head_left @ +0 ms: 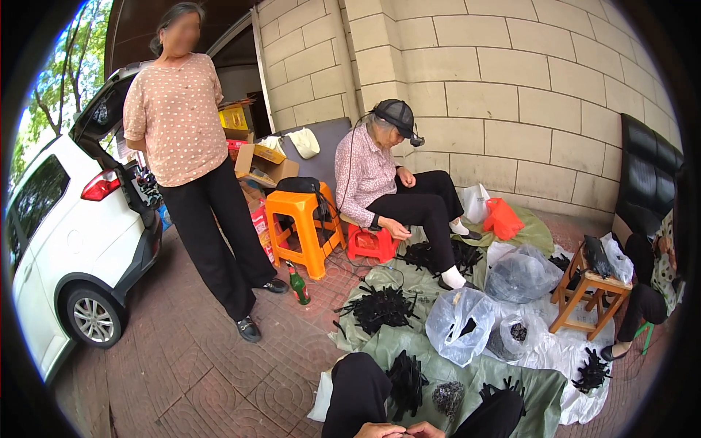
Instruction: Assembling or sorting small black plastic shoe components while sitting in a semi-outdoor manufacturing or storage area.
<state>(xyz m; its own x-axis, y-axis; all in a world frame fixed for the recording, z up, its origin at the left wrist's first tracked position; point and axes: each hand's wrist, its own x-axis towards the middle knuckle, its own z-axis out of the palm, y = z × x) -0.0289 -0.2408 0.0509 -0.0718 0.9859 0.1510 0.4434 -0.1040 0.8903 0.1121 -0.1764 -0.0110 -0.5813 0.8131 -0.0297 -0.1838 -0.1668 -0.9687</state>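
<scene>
Black strips [407, 381]; 2 hands [379, 431] [426, 431] close together.

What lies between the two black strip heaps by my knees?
In the head view, a small heap of shiny dark pieces lies between them, on the green sheet.

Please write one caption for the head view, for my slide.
Left hand and right hand close together, before black strips piled on green tarpaulin; a capped person sits beyond.
</scene>
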